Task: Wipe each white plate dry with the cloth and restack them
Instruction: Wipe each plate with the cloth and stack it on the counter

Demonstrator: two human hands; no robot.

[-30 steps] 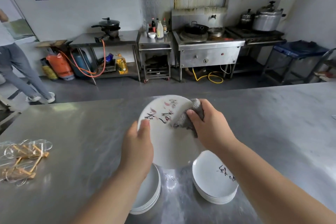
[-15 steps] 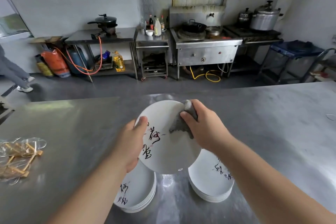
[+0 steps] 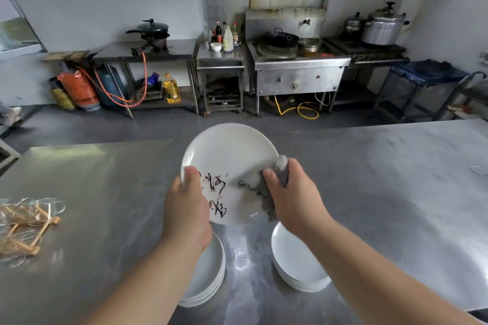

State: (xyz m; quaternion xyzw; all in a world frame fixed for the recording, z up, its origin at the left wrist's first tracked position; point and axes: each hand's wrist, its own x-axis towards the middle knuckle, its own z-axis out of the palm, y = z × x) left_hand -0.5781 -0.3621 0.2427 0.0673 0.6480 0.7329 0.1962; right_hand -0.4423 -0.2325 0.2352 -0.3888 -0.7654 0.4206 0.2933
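A white plate with black and red brush lettering is held tilted above the steel counter. My left hand grips its lower left rim, thumb on the face. My right hand presses a grey cloth against the plate's lower right part. Below, a stack of white plates sits under my left wrist, partly hidden. A second stack of white plates sits to the right, partly covered by my right forearm.
Clear glasses with wooden sticks lie at the counter's left edge. A wet patch shines between the stacks. Across the floor stand a wok stove, steel tables, gas cylinders and large pots.
The plate has turned in my hands, the lettering going from the top to the lower left. My right hand with the cloth slid down the right side. The person at left walked away.
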